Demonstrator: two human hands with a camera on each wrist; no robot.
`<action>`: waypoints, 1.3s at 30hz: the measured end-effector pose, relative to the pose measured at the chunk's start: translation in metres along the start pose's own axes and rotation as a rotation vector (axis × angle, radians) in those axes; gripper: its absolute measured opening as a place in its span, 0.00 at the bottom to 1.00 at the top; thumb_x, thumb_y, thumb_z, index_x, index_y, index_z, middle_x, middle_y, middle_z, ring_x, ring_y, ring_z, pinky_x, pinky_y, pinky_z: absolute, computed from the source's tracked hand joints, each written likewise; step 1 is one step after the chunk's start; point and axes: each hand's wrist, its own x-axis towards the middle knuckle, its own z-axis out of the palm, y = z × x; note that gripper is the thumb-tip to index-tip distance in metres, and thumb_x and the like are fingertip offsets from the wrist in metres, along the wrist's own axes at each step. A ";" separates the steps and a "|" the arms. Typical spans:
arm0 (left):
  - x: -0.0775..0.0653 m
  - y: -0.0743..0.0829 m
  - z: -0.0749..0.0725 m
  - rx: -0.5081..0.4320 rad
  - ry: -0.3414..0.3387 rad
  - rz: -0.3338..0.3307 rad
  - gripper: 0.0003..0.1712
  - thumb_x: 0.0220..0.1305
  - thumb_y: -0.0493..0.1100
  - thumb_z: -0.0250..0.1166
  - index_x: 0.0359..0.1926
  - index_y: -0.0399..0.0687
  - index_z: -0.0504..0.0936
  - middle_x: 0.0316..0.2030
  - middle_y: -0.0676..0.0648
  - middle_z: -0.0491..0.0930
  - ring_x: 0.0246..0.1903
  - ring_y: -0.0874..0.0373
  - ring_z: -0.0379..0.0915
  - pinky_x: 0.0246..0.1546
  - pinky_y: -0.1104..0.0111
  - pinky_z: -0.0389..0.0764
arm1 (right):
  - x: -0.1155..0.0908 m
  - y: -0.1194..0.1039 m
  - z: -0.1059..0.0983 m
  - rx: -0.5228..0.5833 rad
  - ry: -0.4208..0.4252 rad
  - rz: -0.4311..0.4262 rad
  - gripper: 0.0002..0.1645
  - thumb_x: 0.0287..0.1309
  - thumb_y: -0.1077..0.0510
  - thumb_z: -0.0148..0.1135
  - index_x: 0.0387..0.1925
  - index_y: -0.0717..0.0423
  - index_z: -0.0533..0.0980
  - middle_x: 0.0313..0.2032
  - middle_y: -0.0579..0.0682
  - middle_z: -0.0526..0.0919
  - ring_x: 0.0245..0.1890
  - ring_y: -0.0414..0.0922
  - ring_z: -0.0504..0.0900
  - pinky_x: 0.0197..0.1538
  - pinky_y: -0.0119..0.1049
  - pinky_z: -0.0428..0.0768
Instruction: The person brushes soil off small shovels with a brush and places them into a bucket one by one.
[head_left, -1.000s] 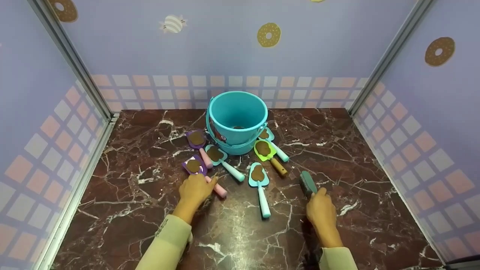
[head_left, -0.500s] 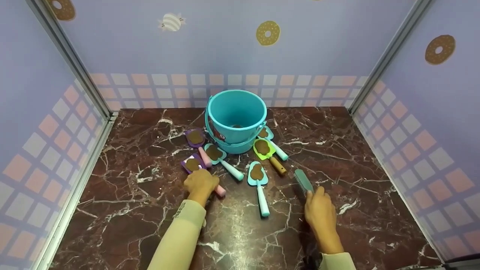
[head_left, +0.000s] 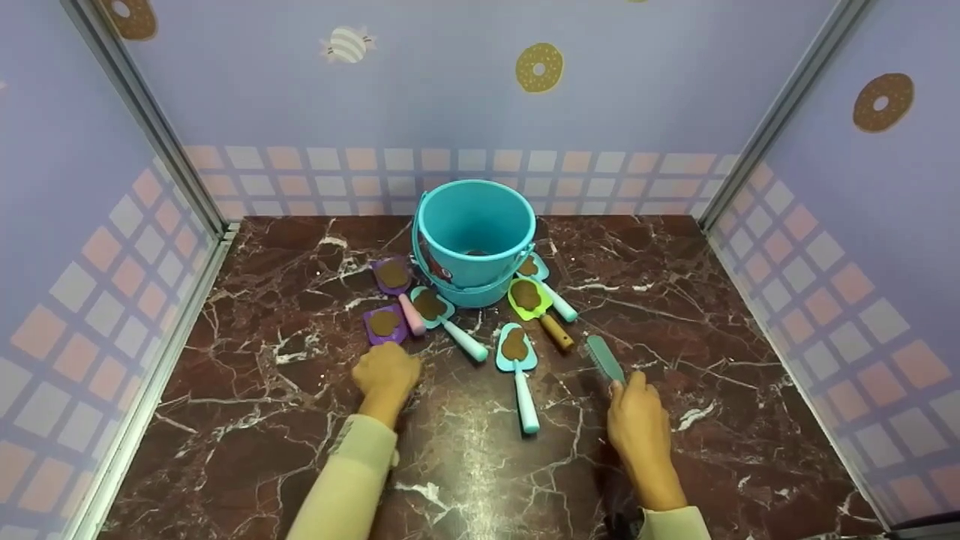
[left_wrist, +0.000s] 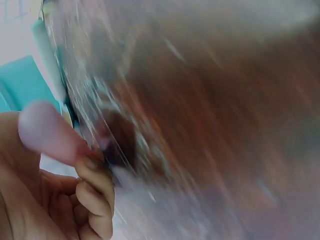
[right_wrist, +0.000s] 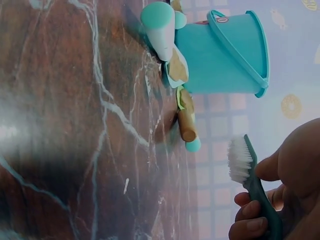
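Observation:
My left hand (head_left: 387, 373) grips the pink handle (left_wrist: 50, 132) of a small toy shovel. Its purple blade (head_left: 373, 330), with a brown patch on it, shows beyond my knuckles in the head view. Most of that handle is covered by the hand there. My right hand (head_left: 640, 424) holds a green brush (head_left: 604, 358) by its handle, off the table. White bristles (right_wrist: 239, 160) point away from the thumb in the right wrist view. The left wrist view is blurred.
A turquoise bucket (head_left: 477, 283) stands at the back middle. Around its front lie another purple shovel (head_left: 412, 315), a green shovel (head_left: 556, 331) with a brown handle, and several turquoise shovels, one (head_left: 526, 401) nearest me. Patterned walls (head_left: 637, 112) enclose the marble-look table (head_left: 277, 435).
My left hand has shifted and turned on the shovel, whose blade now sits straighter and whose handle end is hidden in the head view. The brush has tilted slightly left.

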 end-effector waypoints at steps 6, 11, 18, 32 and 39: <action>-0.006 -0.031 -0.018 0.050 0.073 0.075 0.28 0.67 0.51 0.61 0.51 0.27 0.80 0.45 0.28 0.82 0.46 0.31 0.80 0.43 0.42 0.80 | 0.003 -0.003 -0.002 0.006 0.094 -0.083 0.14 0.71 0.60 0.56 0.43 0.70 0.68 0.32 0.69 0.75 0.34 0.73 0.80 0.37 0.67 0.75; -0.025 -0.047 -0.027 0.035 0.264 0.242 0.23 0.76 0.47 0.51 0.48 0.27 0.76 0.41 0.29 0.77 0.40 0.30 0.80 0.35 0.40 0.80 | 0.006 -0.008 -0.003 0.035 0.128 -0.157 0.12 0.70 0.63 0.58 0.40 0.70 0.69 0.31 0.67 0.75 0.34 0.70 0.80 0.37 0.64 0.77; -0.054 -0.044 -0.041 0.030 0.493 0.521 0.17 0.74 0.48 0.59 0.41 0.35 0.77 0.32 0.35 0.79 0.28 0.36 0.79 0.25 0.45 0.80 | 0.007 -0.037 -0.001 0.082 0.113 -0.265 0.14 0.72 0.58 0.58 0.43 0.68 0.70 0.32 0.65 0.77 0.31 0.64 0.81 0.35 0.60 0.79; -0.094 -0.009 -0.056 0.087 0.725 0.742 0.14 0.63 0.51 0.69 0.37 0.45 0.82 0.31 0.43 0.79 0.31 0.44 0.74 0.24 0.55 0.72 | -0.018 -0.136 0.011 0.071 0.112 -0.620 0.15 0.65 0.53 0.66 0.44 0.60 0.74 0.33 0.52 0.78 0.33 0.52 0.79 0.38 0.47 0.80; -0.111 0.000 -0.057 0.089 0.735 0.758 0.12 0.66 0.50 0.68 0.37 0.45 0.83 0.30 0.43 0.79 0.30 0.45 0.74 0.23 0.56 0.71 | -0.023 -0.149 0.021 0.033 0.237 -0.690 0.18 0.56 0.53 0.72 0.33 0.58 0.71 0.26 0.50 0.68 0.25 0.51 0.72 0.29 0.44 0.74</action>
